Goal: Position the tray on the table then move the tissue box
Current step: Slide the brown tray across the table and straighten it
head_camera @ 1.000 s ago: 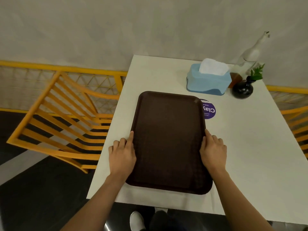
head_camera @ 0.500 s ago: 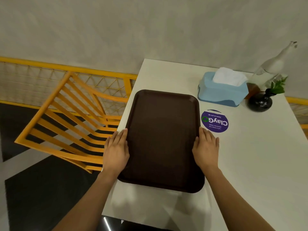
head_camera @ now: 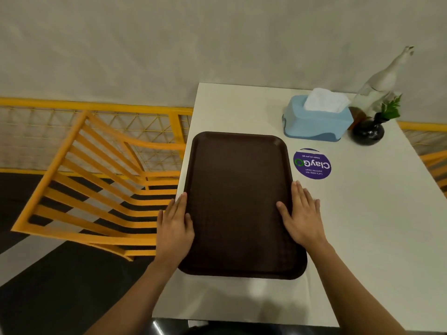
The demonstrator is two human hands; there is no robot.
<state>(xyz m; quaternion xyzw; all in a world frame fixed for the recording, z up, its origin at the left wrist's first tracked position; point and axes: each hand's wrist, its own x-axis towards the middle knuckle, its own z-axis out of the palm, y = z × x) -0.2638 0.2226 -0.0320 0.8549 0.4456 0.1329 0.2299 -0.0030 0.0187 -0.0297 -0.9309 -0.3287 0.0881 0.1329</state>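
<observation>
A dark brown tray (head_camera: 237, 201) lies flat on the white table (head_camera: 375, 226), its left rim at the table's left edge. My left hand (head_camera: 175, 228) rests against the tray's left rim, thumb on the tray. My right hand (head_camera: 301, 218) lies over the right rim, with its fingers stretched forward and its thumb on the tray's surface. A light blue tissue box (head_camera: 314, 124) with a white tissue sticking out stands at the far right of the table, beyond the tray and apart from both hands.
A round purple sticker (head_camera: 312, 164) lies on the table between tray and tissue box. A glass bottle (head_camera: 379, 85) and a small black vase (head_camera: 368, 131) with green leaves stand right of the box. A yellow chair (head_camera: 96, 189) and a yellow railing (head_camera: 96, 105) are to the left.
The tray has slid left to the table's left edge, uncovering the whole purple sticker. Both hands stayed on its side rims, and their fingers have flattened.
</observation>
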